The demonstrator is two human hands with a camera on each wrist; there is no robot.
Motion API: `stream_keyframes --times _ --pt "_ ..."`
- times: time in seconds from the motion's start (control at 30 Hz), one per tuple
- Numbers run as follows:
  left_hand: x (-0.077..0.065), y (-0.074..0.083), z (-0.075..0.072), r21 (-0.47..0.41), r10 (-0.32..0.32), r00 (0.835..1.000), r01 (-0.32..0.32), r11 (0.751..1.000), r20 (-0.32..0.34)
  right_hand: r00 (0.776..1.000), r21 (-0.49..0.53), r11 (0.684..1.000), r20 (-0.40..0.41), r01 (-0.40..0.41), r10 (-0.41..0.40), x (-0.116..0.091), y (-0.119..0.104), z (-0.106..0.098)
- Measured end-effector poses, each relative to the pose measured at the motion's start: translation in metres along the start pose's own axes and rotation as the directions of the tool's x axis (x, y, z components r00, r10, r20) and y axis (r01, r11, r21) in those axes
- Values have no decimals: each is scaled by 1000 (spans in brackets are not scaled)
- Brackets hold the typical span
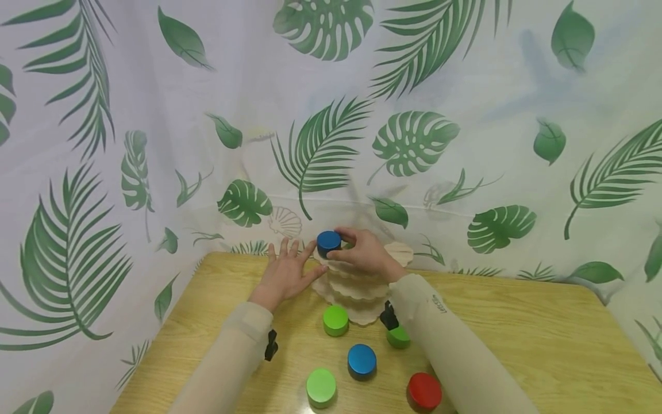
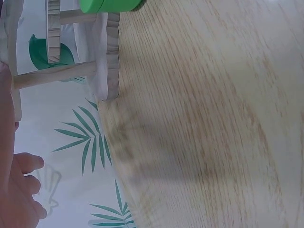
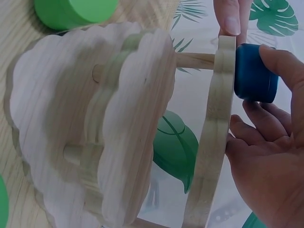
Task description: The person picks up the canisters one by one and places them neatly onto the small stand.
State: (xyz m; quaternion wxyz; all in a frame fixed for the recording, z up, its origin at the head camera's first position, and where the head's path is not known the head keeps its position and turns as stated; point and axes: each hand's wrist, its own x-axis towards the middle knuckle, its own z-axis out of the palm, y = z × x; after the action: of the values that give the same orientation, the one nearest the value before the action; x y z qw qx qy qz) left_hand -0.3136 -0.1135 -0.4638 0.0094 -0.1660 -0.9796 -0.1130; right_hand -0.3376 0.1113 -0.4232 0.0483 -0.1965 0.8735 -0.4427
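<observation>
The right hand (image 1: 364, 253) holds a blue tin (image 1: 328, 241) between thumb and fingers, on the top shelf (image 3: 211, 128) of a wooden stand (image 1: 357, 290). The left hand (image 1: 287, 273), fingers spread wide, is just beside.

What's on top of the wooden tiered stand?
A blue cylinder, pinched by the right hand, is right at the top tier's upper surface. In the head view, that hand covers part of the tier; anything beneath it can't be seen.

There's the left hand (image 2: 16, 190), 3 fingertips (image 2: 33, 184) in sight, close by the wooden stand (image 2: 113, 52); a green block (image 2: 114, 4) peeks in above, tabletop (image 2: 204, 118) filling the right!
</observation>
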Motion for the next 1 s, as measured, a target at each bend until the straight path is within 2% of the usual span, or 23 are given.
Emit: stream_keyframes --times 0.2,0.37,0.5,0.6,0.9,1.0 --pt "1 1 1 6 2 1000 -2 1000 -2 1000 -6 1000 13 -27 27 -9 2 -9" --pt "2 1 1 8 0 1000 0 1000 3 999 -4 999 -11 -36 36 -21 7 -22" --pt "3 -1 3 7 1 1000 -1 1000 2 997 58 997 -50 -51 54 -34 9 -35" --pt "2 -1 3 7 -1 1000 1 1000 -8 996 99 994 -66 -55 62 -46 10 -44" --pt "-1 1 2 -15 7 1000 -7 1000 -18 998 94 996 -59 2 3 -88 30 -69" --pt "0 2 2 -17 9 1000 -9 1000 -21 997 98 995 -78 -12 20 -102 36 -77"
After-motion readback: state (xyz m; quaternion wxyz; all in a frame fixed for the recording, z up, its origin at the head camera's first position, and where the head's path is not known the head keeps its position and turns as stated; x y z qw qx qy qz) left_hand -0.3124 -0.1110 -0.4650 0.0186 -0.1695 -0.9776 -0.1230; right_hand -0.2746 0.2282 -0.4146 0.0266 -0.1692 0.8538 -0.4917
